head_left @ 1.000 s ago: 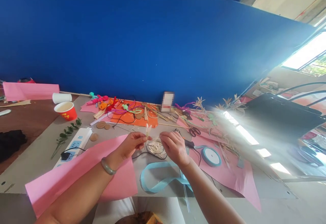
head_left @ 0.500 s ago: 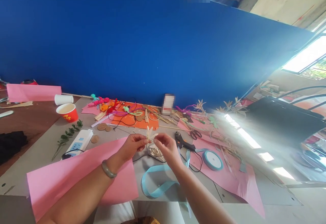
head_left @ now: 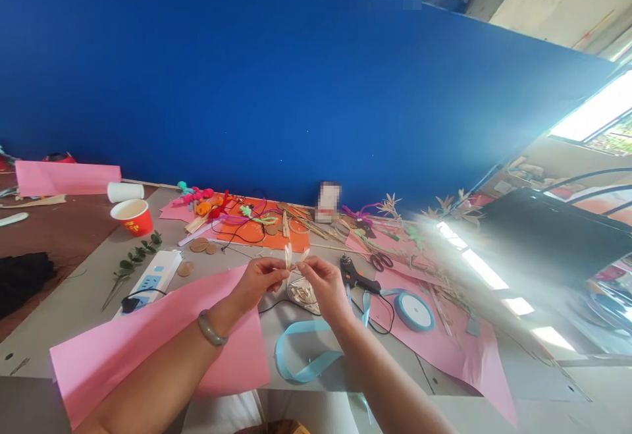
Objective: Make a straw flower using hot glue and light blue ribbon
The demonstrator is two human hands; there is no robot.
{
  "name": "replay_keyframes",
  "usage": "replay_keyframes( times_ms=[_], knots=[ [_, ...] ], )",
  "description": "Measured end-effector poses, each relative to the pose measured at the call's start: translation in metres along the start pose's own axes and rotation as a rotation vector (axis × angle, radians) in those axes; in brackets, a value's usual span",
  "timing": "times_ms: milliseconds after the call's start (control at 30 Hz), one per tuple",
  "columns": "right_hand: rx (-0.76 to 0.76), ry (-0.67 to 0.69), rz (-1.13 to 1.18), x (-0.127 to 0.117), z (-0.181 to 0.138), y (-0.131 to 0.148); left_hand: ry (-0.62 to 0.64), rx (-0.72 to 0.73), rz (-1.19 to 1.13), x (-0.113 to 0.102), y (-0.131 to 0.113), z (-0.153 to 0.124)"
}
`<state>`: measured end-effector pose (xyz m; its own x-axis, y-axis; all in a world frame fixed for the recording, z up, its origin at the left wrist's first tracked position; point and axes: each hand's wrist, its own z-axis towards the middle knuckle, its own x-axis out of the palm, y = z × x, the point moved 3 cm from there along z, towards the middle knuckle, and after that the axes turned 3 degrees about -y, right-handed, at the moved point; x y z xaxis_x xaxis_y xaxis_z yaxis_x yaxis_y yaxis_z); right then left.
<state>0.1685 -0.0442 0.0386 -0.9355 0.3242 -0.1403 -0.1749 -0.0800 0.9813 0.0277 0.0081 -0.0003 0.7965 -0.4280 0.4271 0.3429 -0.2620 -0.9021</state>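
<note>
Over the middle of the table, my left hand (head_left: 265, 280) and my right hand (head_left: 323, 284) meet fingertip to fingertip. Both pinch a small pale piece with petal-like blades (head_left: 289, 256) that stick up above the fingers; what exactly it is I cannot make out. Just beneath the hands lies a round dish (head_left: 303, 294) of similar pale pieces, partly hidden by my right hand. A loop of light blue ribbon (head_left: 309, 369) lies nearer to me. To the right of my right hand rests a black glue gun (head_left: 359, 277).
A ribbon spool (head_left: 415, 310) and scissors (head_left: 381, 261) lie on the right. On the left are a power strip (head_left: 153, 282), a red paper cup (head_left: 132, 217) and a pink sheet (head_left: 162, 342). A blue partition (head_left: 247, 78) closes off the back.
The pale blades have turned between my fingers: one stands upright and another now leans right, farther apart. My right hand has shifted very slightly; the table things stay put.
</note>
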Motion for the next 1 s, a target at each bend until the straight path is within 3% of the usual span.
replay_keyframes(
  times_ms=[200,467,1000],
  knots=[
    [0.021,-0.013,-0.003,-0.003,0.002,0.004,-0.006,0.058,0.037,0.001,-0.001,0.0],
    [-0.088,-0.057,-0.187,-0.003,0.002,0.011,-0.04,0.076,0.025,0.001,-0.001,-0.001],
    [-0.129,-0.045,-0.215,0.004,0.002,0.015,-0.023,0.074,0.003,0.002,-0.003,-0.003]
  ],
)
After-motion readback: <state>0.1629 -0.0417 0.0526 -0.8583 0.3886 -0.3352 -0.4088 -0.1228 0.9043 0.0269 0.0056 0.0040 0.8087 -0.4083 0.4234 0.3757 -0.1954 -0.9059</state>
